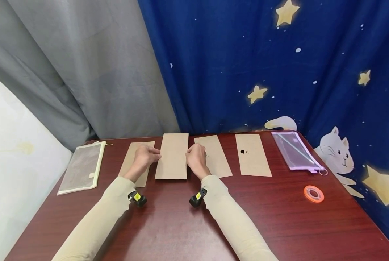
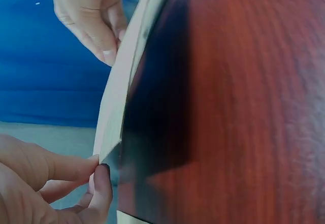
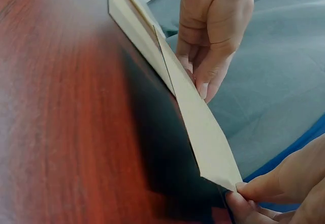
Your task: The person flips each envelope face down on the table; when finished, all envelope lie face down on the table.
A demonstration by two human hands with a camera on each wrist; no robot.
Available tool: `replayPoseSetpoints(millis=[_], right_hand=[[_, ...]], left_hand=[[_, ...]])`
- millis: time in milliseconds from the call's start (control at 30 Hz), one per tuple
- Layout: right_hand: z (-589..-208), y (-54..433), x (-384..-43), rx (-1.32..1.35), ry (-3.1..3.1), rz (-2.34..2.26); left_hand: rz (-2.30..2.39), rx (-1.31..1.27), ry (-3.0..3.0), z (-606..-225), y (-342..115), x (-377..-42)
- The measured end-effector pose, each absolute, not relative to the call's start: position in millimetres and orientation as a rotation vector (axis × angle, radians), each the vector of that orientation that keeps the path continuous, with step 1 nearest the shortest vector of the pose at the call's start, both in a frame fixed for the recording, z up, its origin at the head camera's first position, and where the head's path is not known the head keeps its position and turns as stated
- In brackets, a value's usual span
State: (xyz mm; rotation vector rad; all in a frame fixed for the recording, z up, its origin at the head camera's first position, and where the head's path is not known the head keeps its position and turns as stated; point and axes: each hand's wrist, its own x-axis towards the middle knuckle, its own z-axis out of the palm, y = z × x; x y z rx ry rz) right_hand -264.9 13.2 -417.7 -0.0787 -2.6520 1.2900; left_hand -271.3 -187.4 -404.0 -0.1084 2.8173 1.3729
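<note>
Both hands hold a brown kraft paper piece (image 1: 172,156) up off the table, and its shadow falls on the wood below. My left hand (image 1: 143,157) pinches the left edge between thumb and fingers, clearest in the left wrist view. On the opposite edge, my right hand (image 1: 196,157) has the same kind of pinch, seen at the lower right of the right wrist view. Under my left hand lies another brown paper piece (image 1: 131,154). A third paper piece (image 1: 218,156), partly covered by my right hand, lies at a slant on the table.
Further right is a brown paper piece (image 1: 258,161) with a small black mark. A cream-edged zip pouch (image 1: 80,168) lies at the left. At the right are a purple zip pouch (image 1: 293,152) with a thin stick inside and an orange ring-shaped roll (image 1: 307,194). Curtains hang behind the table.
</note>
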Motion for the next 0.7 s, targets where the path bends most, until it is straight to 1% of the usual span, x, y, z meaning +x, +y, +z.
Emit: replayPoseSetpoints(millis=[100,300,700], right_hand=[[-423,13,-265,-0.033,-2.671,1.274],[-429,12,-264,-0.003,-2.684,1.253],[-430,2,-270,0.046,-2.805,0.970]], left_hand=[[1.237,-0.057,2.925,-409,-187,-271],[1.125,0.035,3.027,-417,-186,-270],[0.976,0.043,3.103,-423,-181,-269]])
